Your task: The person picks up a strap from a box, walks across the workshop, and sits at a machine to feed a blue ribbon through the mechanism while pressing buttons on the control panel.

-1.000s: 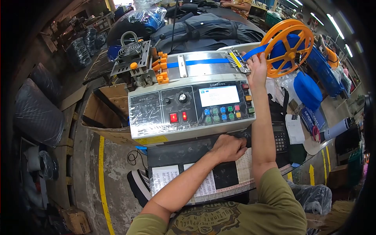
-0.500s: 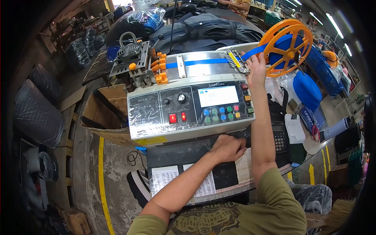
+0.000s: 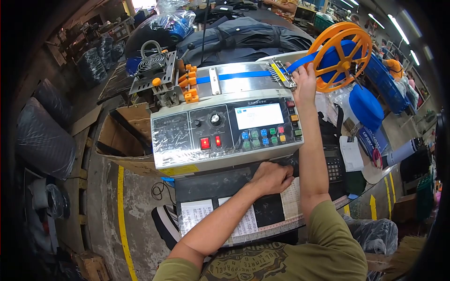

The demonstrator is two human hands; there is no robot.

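A blue webbing strap (image 3: 243, 75) runs flat across the metal top of a strap-cutting machine (image 3: 225, 159) and through a metal guide (image 3: 280, 74) at its right end. Beyond the guide it rises to an orange reel (image 3: 344, 58) wound with the same blue strap. My right hand (image 3: 305, 84) is at the strap between guide and reel, fingers bent around it; part of the grip is hidden. Below the front panel, my left hand (image 3: 272, 179) rests on the dark tabletop with its fingers curled in, and nothing shows in them.
A lit screen (image 3: 258, 116) and buttons face me. Orange strap guides (image 3: 190, 84) and a spring mechanism (image 3: 159, 70) are on the left, above a cardboard box (image 3: 124, 133). A calculator (image 3: 333, 164) and papers (image 3: 197, 216) lie on the table. Dark fabric (image 3: 253, 40) is piled behind.
The view has shifted slightly, so the machine and reel appear a little further left. My right hand stays by the strap and my left hand stays on the tabletop.
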